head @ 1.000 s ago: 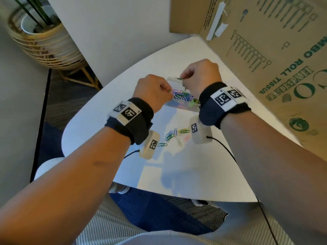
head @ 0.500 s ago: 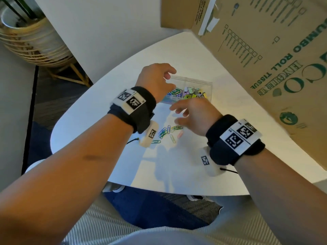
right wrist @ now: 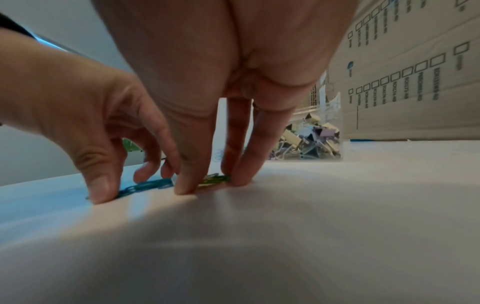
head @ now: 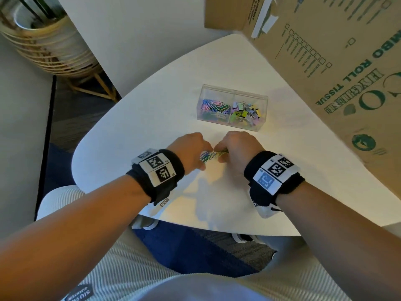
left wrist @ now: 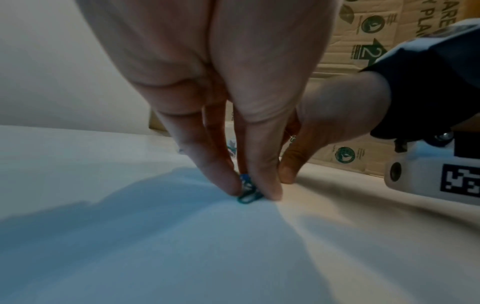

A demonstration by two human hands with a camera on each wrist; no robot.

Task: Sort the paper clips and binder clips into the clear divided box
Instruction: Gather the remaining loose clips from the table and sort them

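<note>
My left hand and right hand each pinched loose paper clips against the bench, near the clear divided box.

Black wristbands with white square-code tags, white cabled wrist cameras, seemingly ribbed pale trousers.

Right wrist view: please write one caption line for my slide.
Both hands gather paper clips on the table, near the clear divided box.

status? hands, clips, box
Left hand pinching blue paper clips on table. Right hand gathering yellow-green clips. Divided box beyond, unobstructed.
</note>
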